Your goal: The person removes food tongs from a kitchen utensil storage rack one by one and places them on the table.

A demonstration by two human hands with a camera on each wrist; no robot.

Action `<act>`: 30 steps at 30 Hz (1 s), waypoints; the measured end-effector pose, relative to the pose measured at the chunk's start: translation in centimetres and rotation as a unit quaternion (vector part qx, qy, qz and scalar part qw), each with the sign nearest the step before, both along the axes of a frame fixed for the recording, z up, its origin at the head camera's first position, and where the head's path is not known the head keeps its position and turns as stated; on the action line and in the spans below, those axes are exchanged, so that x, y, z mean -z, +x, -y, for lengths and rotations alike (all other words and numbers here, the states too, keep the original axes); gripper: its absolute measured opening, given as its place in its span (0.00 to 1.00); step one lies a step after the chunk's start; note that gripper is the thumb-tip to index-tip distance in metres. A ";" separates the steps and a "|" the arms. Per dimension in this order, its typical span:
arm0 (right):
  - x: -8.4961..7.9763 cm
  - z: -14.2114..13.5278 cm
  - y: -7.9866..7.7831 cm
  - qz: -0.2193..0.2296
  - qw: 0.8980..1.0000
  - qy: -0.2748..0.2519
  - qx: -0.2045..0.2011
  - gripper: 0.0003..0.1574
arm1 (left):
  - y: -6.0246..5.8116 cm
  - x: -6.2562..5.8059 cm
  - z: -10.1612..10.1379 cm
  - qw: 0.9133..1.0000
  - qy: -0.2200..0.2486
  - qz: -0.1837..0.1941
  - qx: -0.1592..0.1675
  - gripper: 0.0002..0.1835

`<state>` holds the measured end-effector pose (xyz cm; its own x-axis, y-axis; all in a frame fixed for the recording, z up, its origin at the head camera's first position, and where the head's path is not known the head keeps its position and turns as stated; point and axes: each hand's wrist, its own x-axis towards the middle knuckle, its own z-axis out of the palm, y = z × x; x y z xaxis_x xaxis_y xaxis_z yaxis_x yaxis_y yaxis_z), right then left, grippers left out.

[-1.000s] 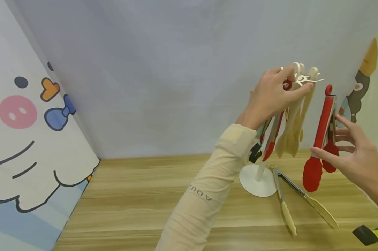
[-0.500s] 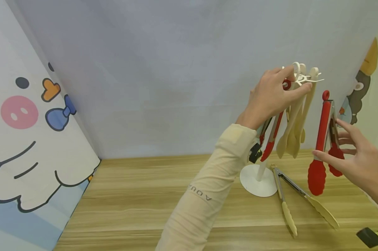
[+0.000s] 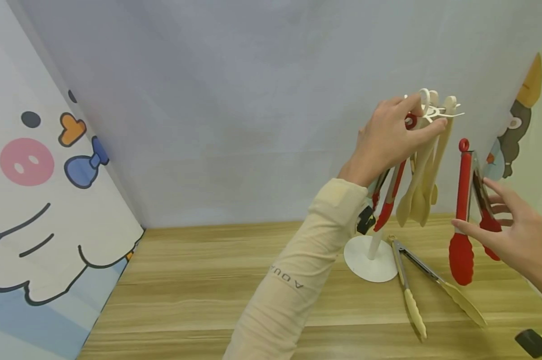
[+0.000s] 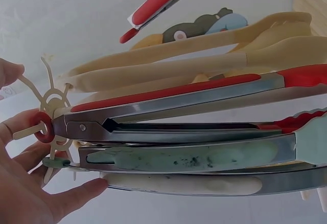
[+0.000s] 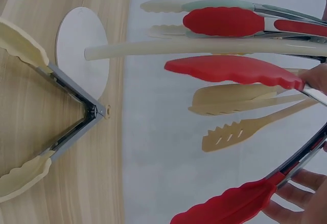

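In the head view my left hand [image 3: 381, 137] grips the top of a white utensil rack [image 3: 358, 260], fingers and thumb around its hooks. From those hooks hang red tongs [image 4: 179, 92], mint-green tongs [image 4: 204, 158] and several beige utensils [image 3: 417, 202]. To the right of the rack, my right hand [image 3: 518, 225] holds another pair of red tongs [image 3: 463, 187] upright in the air. Its thumb lies on one arm and the fingers on the other, the tongs' arms spread with their red scalloped heads downward.
Cream-tipped tongs [image 3: 412, 307] lie spread open on the wooden table [image 3: 185, 300], just in front of the rack's round base. Behind stands a pale backdrop [image 3: 230, 125], with a cartoon-printed cloth [image 3: 73, 215] along the left side.
My right hand has moved slightly down and to the right with the red tongs, whose arms have spread a little wider. The left hand keeps its place on the rack.
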<state>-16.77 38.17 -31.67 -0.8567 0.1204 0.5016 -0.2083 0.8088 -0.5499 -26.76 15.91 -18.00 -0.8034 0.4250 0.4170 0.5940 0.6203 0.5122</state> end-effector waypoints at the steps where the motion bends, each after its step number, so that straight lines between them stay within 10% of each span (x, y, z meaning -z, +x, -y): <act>1: 0.1 -0.1 0.0 0.000 1.000 0.001 0.001 0.56 | 0.0 0.0 0.0 1.000 0.000 0.000 -0.001 0.18; 30: 2.5 -1.8 -0.1 0.037 0.998 0.039 0.025 0.54 | 0.2 0.3 -0.2 1.000 -0.002 -0.004 -0.005 0.18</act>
<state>-16.90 39.97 -34.21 -0.8854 0.1272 0.4470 -0.1278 0.8581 -0.4974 -26.58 16.07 -18.28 -0.8044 0.4188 0.4214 0.5917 0.6288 0.5045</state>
